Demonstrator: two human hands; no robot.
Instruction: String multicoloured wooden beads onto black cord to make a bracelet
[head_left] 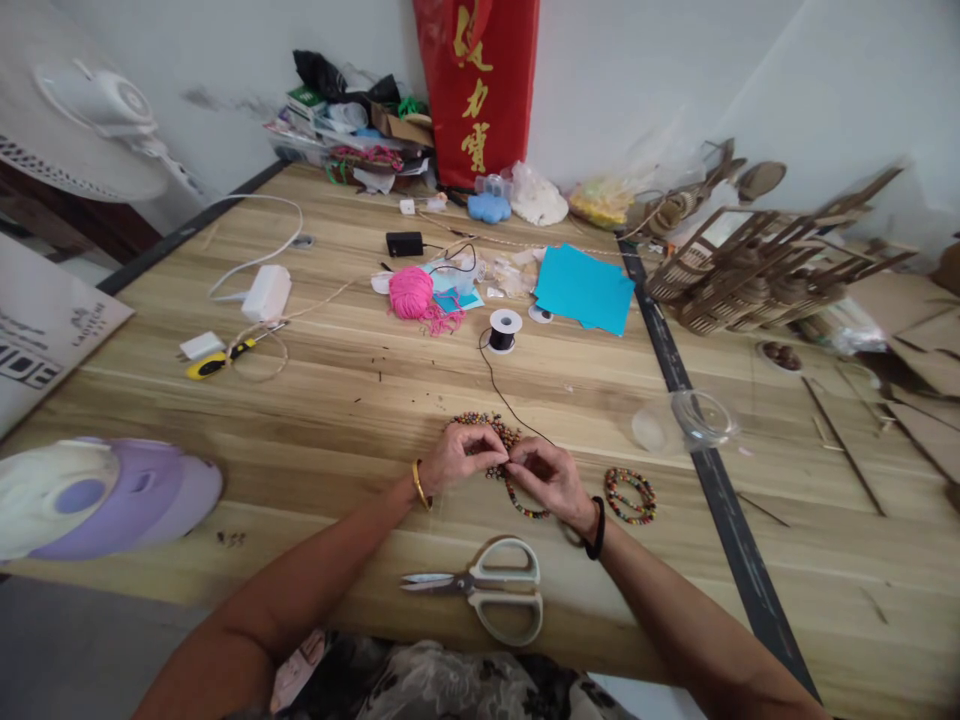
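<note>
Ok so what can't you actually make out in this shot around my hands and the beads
Head view only:
- The pinch point between left hand and right hand: fingers cover it, so the bead and the black cord end there are hidden.
- Bead strand: partly under the right hand.
- Loose bead pile: too small to count.
- Fan: blurred, cut by the left edge.

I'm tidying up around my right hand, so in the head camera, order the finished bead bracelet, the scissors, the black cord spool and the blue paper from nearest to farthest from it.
From the right hand:
1. Finished bead bracelet, just to its right.
2. Scissors, toward the table's near edge.
3. Black cord spool, farther up the table.
4. Blue paper, beyond the spool, to the right.
</note>
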